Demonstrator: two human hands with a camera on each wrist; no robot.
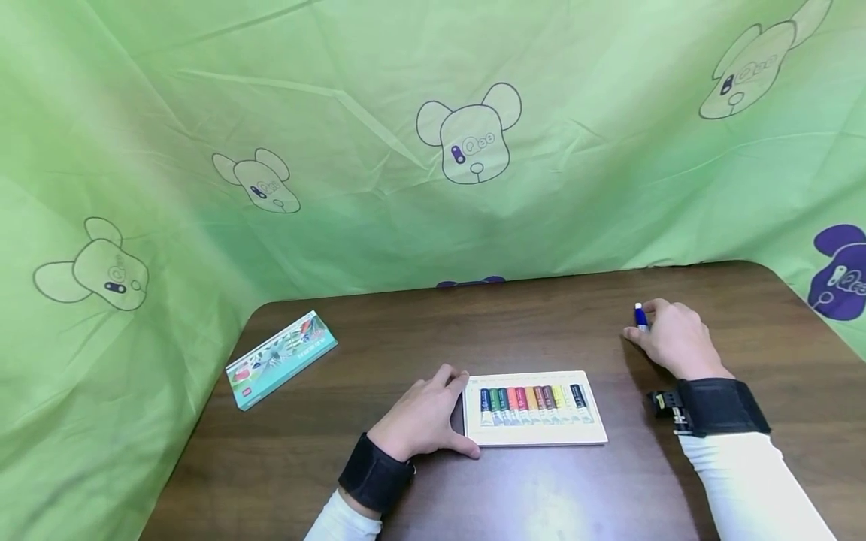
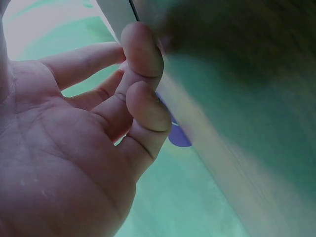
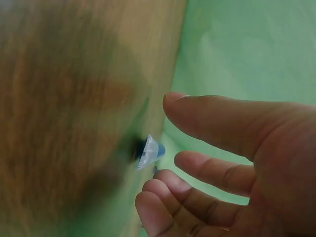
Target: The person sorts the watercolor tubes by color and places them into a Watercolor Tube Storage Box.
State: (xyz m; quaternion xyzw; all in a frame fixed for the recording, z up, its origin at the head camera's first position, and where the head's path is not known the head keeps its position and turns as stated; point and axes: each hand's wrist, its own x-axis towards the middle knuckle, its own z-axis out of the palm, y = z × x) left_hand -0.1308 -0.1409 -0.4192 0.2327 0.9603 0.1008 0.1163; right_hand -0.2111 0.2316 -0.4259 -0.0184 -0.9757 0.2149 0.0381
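In the head view, a white tray [image 1: 534, 436] holds a row of small paint tubes [image 1: 531, 398] in several colours. My left hand [image 1: 426, 413] is at its left end, thumb by the near corner and forefinger by the far corner. In the left wrist view the curved fingers [image 2: 143, 54] overlap the tray's edge [image 2: 116, 19]. At the right of the table my right hand [image 1: 676, 338] is over a blue paint tube [image 1: 640, 315] with a white cap. In the right wrist view, the tube's crimped end [image 3: 149, 152] shows between the spread thumb and fingers, with a gap beside it.
A turquoise printed box [image 1: 280, 361] lies at the table's left side. The brown wooden table [image 1: 433, 330] has rounded far corners. A green curtain [image 1: 379, 150] with mouse-like heads hangs behind and along the sides.
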